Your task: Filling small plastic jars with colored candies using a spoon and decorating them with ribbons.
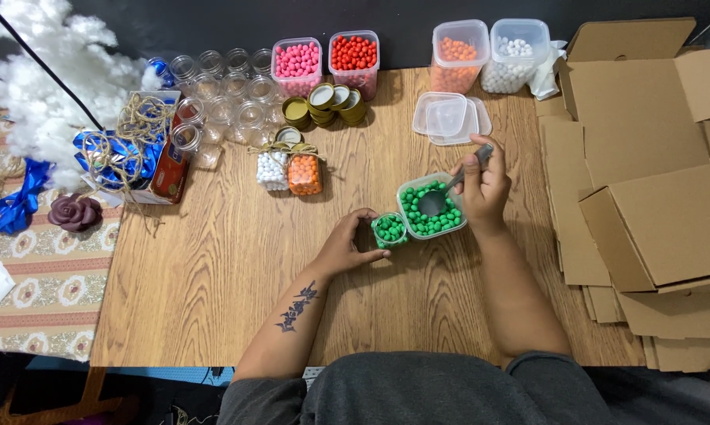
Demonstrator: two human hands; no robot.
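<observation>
Your right hand (pixel 483 185) is clenched around the handle of a metal spoon (pixel 440 198), its bowl resting in the clear plastic tub of green beads (pixel 430 211) just right of frame centre. Your left hand (pixel 347 244) cups a small glass jar (pixel 389 230) — already holding green beads — fingers curled round its side, touching the tub's left edge. Both forearms angle up from the bottom of the frame over the wooden table (pixel 213 275). Higher up stand two finished jars (pixel 290 171) — one white, one orange — and flattened cardboard boxes (pixel 646 157) fill the right.
</observation>
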